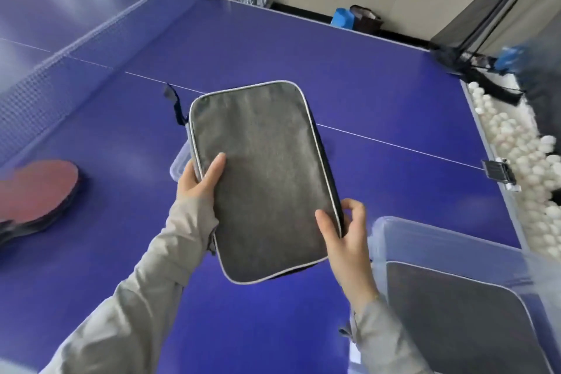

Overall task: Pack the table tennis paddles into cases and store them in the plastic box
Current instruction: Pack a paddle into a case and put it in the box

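Both hands are holding the grey paddle case (261, 179) above the blue table (379, 76); the left hand (198, 179) is clamping its far-left edge, the right hand (341, 231) is pinching the near-right edge, steadying it flat, seemingly for the plastic box (449, 249) just right, where another case (455, 307) is already lying; red paddles (36, 188) are waiting at left.

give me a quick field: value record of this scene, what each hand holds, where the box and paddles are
held item: grey case, flat face up, above the table
left hand: grips the case's left edge
right hand: grips the case's lower right edge
plastic box: clear, at lower right, open
box contents: another grey case lying flat inside
paddles: red-faced, stacked at far left on the table, unpacked
surface: blue table tennis table, with net at upper left
balls: many white ones in a trough along the right edge
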`<state>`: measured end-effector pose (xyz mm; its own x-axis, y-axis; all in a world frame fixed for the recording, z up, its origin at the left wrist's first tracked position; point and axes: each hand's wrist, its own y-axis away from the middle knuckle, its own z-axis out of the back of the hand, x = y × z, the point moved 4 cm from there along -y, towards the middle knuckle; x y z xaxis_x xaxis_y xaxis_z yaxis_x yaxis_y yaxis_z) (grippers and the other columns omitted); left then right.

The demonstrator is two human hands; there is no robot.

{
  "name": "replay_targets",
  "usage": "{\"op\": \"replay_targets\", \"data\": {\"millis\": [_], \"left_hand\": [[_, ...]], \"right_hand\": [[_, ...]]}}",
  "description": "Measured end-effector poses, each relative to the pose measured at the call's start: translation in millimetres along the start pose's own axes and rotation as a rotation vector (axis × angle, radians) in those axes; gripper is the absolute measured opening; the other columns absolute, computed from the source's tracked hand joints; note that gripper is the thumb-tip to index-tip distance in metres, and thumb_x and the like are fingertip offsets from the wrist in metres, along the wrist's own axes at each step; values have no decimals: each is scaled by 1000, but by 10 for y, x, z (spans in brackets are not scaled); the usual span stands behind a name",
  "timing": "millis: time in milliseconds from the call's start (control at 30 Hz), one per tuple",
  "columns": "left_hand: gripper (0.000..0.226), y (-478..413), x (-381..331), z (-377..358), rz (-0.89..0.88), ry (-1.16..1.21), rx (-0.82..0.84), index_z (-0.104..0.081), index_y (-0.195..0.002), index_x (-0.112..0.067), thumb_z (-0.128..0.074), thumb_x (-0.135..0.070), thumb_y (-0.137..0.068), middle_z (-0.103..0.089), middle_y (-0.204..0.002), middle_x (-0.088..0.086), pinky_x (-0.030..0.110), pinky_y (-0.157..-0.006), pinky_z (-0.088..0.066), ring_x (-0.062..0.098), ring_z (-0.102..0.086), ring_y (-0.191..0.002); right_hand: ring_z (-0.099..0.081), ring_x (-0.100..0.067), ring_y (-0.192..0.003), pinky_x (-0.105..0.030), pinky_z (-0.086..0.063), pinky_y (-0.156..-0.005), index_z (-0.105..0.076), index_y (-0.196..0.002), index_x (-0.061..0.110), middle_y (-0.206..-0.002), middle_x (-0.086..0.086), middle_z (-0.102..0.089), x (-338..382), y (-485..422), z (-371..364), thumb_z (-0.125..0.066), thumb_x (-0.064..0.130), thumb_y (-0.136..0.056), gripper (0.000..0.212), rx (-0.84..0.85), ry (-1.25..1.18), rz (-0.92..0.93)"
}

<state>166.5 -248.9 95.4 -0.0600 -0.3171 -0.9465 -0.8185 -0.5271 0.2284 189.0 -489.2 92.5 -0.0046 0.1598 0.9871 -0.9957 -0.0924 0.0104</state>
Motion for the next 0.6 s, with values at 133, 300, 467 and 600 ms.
{"op": "replay_targets", "data": {"millis": [133, 300, 467, 600], "left_hand": [[27, -169, -255, 997, -69, -119, 46, -61, -92, -27, -72, -43, -73, -71, -81, -1, 32, -57, -55, 15, -67, -70], [29, -209, -340, 1812, -106, -522, 155, -55, -85, -36, -71, -49, -65, -67, -75, -8, 37, -66, -53, 13, -63, -69], [34, -114, -391, 2150, -205, -854, 402, -47, -91, -53, -60, -66, -63, -63, -76, -25, 18, -66, -45, 1, -59, -71], [44, -75, -437, 2239, -245, -1023, 472, -52, -100, -38, -58, -63, -65, -56, -70, -25, 31, -74, -48, 16, -59, -76]], "right_hand": [[-57, -13, -101, -12, -43, -77, -50, -113, 32, -110, 7, -57, 127, 164, -957, -59, 21, -90, 27, -61, 155, -15], [-53, -13, -90, -16, -42, -85, -61, -117, 23, -96, 1, -49, 987, 68, -1906, -59, 23, -90, 27, 7, 315, 291], [-45, -7, -74, -13, -35, -71, -71, -99, 20, -81, -3, -45, 1274, 126, -2534, -64, 27, -87, 16, 364, 568, 268], [-42, -8, -63, -12, -34, -62, -72, -90, 23, -72, -2, -45, 1257, 215, -2681, -68, 25, -84, 8, 560, 634, 278]]}}
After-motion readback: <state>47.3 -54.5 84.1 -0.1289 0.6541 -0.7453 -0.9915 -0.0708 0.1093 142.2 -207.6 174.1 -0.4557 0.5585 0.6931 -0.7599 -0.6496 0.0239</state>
